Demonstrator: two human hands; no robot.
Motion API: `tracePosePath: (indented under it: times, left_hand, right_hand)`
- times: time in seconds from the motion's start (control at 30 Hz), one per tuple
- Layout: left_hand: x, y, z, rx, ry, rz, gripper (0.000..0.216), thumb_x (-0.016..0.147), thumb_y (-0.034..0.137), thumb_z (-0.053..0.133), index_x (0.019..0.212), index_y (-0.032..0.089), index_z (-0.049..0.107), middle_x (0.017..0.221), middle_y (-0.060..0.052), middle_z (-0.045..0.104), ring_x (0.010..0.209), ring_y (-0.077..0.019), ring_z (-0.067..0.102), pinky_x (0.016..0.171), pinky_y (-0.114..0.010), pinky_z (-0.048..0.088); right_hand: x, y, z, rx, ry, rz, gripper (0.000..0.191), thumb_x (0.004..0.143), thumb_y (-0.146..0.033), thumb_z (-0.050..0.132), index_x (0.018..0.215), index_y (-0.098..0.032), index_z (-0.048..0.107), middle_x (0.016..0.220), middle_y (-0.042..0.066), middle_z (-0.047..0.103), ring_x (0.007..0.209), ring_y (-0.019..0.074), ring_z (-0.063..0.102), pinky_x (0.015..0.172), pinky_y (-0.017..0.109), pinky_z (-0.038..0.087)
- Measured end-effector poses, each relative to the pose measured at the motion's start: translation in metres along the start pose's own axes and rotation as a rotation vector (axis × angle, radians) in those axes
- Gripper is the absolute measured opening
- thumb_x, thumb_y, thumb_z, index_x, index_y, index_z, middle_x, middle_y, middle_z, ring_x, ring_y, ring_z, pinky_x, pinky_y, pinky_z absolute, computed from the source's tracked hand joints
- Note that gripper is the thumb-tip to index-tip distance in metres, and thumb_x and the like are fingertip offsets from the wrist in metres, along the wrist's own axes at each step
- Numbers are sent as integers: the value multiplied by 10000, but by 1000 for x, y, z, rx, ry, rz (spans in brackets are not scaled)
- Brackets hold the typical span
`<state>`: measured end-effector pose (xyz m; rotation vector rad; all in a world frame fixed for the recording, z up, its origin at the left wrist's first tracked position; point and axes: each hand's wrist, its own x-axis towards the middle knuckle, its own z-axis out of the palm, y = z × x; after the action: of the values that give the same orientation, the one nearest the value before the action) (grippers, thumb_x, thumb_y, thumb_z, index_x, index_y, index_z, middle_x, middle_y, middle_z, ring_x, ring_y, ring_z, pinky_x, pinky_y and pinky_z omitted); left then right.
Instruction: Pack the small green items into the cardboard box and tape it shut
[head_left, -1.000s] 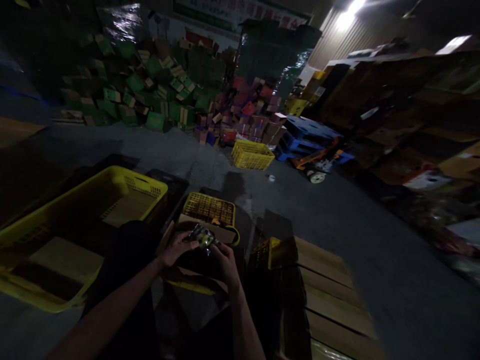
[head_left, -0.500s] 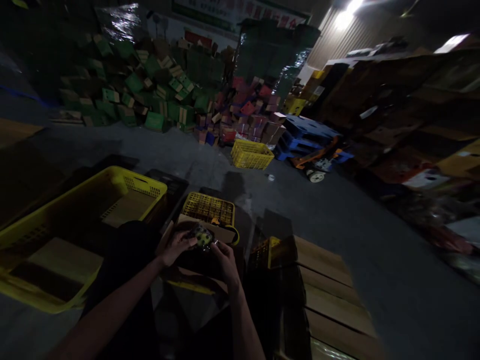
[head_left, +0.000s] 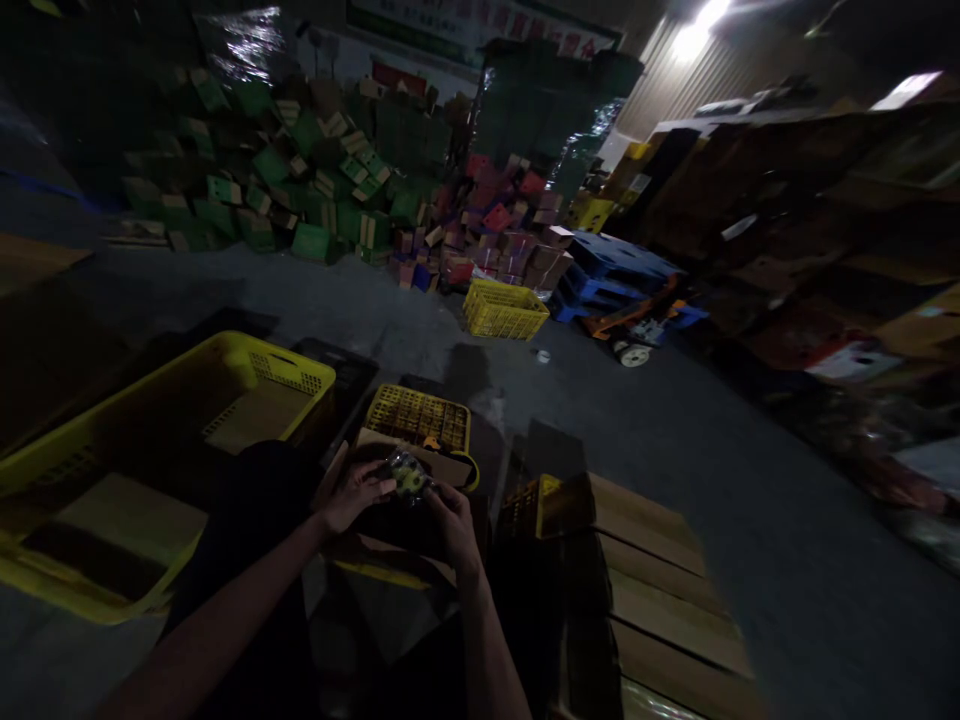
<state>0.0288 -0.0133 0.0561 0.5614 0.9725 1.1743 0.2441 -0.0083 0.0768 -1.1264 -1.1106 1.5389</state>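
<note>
Floor [head_left: 637, 430] lying grey; green boxes [head_left: 274, 165] sprawling far left; left hand [head_left: 354, 498], right hand [head_left: 452, 518] pinching shiny packet [head_left: 409, 475] above near carton [head_left: 450, 468].

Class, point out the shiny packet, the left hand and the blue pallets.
Shiny packet [head_left: 408, 476]: head view, on its visible side.
Left hand [head_left: 350, 499]: head view, back of the hand.
Blue pallets [head_left: 621, 256]: head view, top of the stack.

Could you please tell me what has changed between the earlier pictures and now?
The shiny wrapped packet has tilted slightly between the left hand and the right hand. Nothing was visibly taken up or let go. Both hands stayed nearly in place, as did the large yellow crate.
</note>
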Motion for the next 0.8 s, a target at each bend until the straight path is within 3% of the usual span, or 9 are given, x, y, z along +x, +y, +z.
tracePosePath:
  times: [0.17, 0.37, 0.63, 0.8]
  left_hand:
    - [3, -3, -2, 4, 12, -20, 716, 566, 458, 992, 1161, 149, 740, 1150, -177, 787, 1188, -391, 703, 987, -462, 557]
    - [6, -10, -6, 33, 71, 4, 784, 506, 478, 1014, 1161, 159, 726, 1189, -188, 774, 1248, -445, 662, 1022, -519, 538]
    - [7, -10, -10, 125, 31, 42, 697, 571, 482, 992, 1135, 148, 755, 1094, -140, 801, 1087, -352, 741, 969, -449, 576]
    - [8, -14, -15, 176, -17, 57, 596, 622, 471, 967, 1092, 158, 778, 1079, -116, 804, 1049, -317, 745, 922, -394, 595]
  right_hand:
    - [1, 2, 0, 15, 31, -19, 431, 744, -539, 878, 1039, -227, 840, 971, 53, 816, 894, 261, 719, 842, 364, 541]
    - [1, 5, -2, 27, 30, 2, 427, 739, -537, 882, 1043, -241, 836, 990, 44, 817, 905, 253, 725, 886, 379, 541]
    - [-3, -4, 4, 54, -9, -8, 476, 790, -508, 856, 1175, -235, 794, 1149, 61, 800, 1052, 269, 714, 968, 377, 524]
    - [-3, -4, 2, 17, -15, 10, 444, 792, -533, 852, 1107, -221, 824, 1032, 61, 820, 944, 257, 729, 910, 368, 532]
